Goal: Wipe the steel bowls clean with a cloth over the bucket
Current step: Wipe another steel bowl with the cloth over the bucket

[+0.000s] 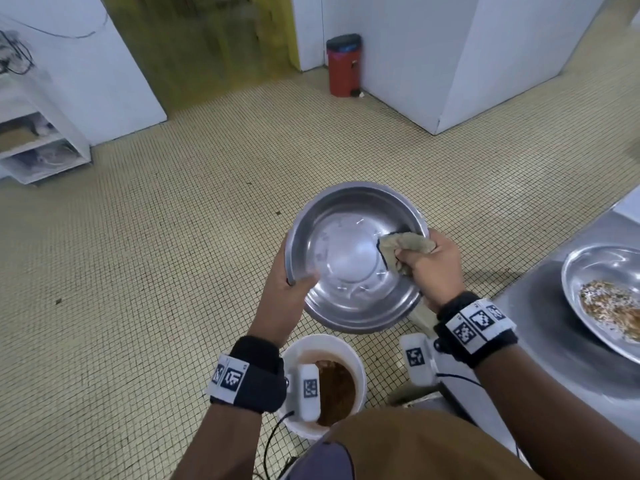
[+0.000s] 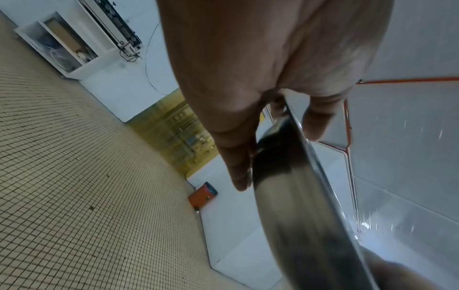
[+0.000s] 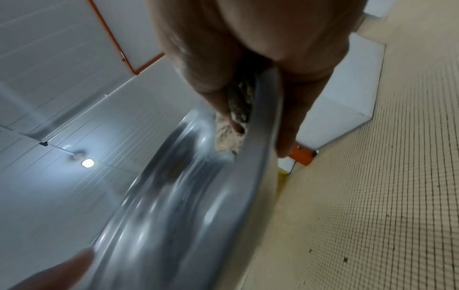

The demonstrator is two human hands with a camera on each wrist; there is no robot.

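Head view: cloth (image 1: 405, 245) in right hand (image 1: 431, 268), seemingly against bowl (image 1: 353, 258) wall

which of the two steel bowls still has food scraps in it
The bowl on the steel counter at the right, with brown and white scraps inside. The bowl held in both hands looks clean.
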